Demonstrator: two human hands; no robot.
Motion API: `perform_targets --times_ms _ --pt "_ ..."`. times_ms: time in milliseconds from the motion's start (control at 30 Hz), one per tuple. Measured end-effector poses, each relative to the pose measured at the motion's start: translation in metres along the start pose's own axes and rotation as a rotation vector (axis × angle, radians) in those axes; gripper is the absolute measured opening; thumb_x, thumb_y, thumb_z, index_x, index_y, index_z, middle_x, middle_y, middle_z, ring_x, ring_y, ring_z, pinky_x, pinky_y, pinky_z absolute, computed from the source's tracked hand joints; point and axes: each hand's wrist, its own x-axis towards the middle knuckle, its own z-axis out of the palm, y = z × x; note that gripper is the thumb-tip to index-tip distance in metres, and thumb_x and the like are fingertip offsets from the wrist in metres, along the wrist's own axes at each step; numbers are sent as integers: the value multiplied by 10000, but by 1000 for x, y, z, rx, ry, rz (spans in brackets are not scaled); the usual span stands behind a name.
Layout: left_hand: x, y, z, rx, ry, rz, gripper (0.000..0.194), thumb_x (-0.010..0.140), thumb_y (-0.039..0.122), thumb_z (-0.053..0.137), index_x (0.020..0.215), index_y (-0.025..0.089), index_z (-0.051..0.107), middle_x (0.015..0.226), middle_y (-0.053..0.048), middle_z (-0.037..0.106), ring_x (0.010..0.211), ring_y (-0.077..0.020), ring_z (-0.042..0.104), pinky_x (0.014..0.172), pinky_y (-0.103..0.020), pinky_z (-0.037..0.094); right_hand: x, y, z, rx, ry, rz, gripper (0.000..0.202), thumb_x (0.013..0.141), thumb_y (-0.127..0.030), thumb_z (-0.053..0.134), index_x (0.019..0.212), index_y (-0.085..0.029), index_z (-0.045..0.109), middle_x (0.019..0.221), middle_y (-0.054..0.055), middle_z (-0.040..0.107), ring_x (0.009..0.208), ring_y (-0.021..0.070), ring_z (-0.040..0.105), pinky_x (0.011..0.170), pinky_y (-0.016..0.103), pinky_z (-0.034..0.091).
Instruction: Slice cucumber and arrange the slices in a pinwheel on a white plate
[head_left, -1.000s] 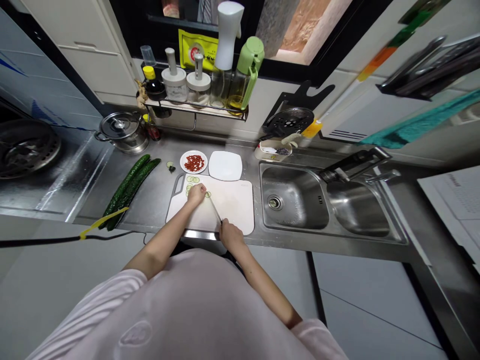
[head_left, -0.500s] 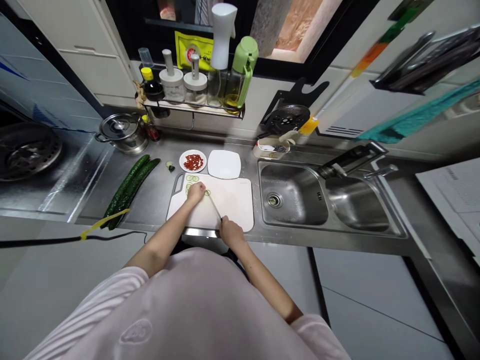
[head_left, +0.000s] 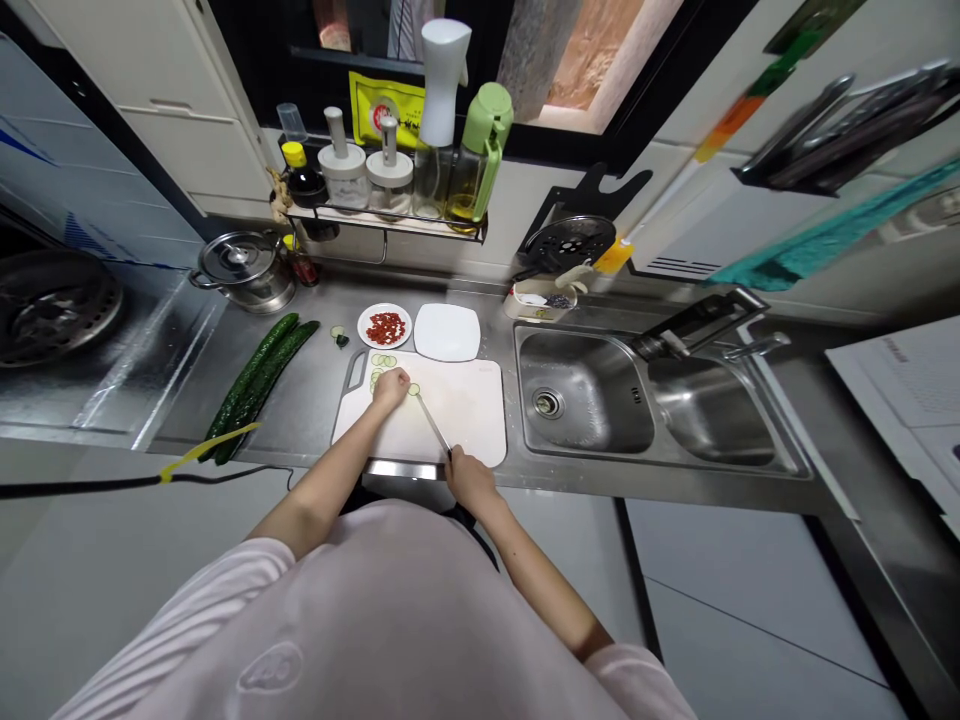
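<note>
My left hand (head_left: 391, 387) is closed over the left part of the white cutting board (head_left: 465, 410). Its curled fingers grip a piece of cucumber that the hand mostly hides. Thin pale-green cucumber slices (head_left: 385, 360) lie just beyond and beside this hand. One round slice (head_left: 414, 389) shows right by the fingertips, at the tip of the knife. My right hand (head_left: 471, 480) is wrapped round the handle of the knife (head_left: 434, 422) at the board's front edge. The blade points away and to the left, towards my left hand.
Behind the board stand a plate of chopped red pieces (head_left: 385, 327) and a white square plate (head_left: 448, 332). Two whole cucumbers (head_left: 259, 385) lie left, near a lidded steel pot (head_left: 244, 270). A double sink (head_left: 592, 390) is at right; a bottle rack (head_left: 390, 220) hangs above.
My right hand and the knife have shifted slightly right and towards me. The left hand stays at nearly the same spot on the board. The whole view has dipped slightly.
</note>
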Motion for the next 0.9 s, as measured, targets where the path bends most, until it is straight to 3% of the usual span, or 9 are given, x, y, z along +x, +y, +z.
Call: perform_targets --times_ms 333,900 --pt "3 -1 0 -31 -13 1 107 727 214 602 814 203 663 794 -14 674 736 -134 586 659 -216 400 17 -11 -8 23 8 -4 238 935 -271 341 1069 -145 494 969 146 672 906 251 645 720 318 427" --pt "0 -1 0 -40 1 -4 97 733 228 602 808 212 661 812 -8 678 752 -133 582 663 -219 388 16 -13 -10 25 12 2 248 923 -254 347 1076 -137 503 983 159 667 917 258 643 725 329 436"
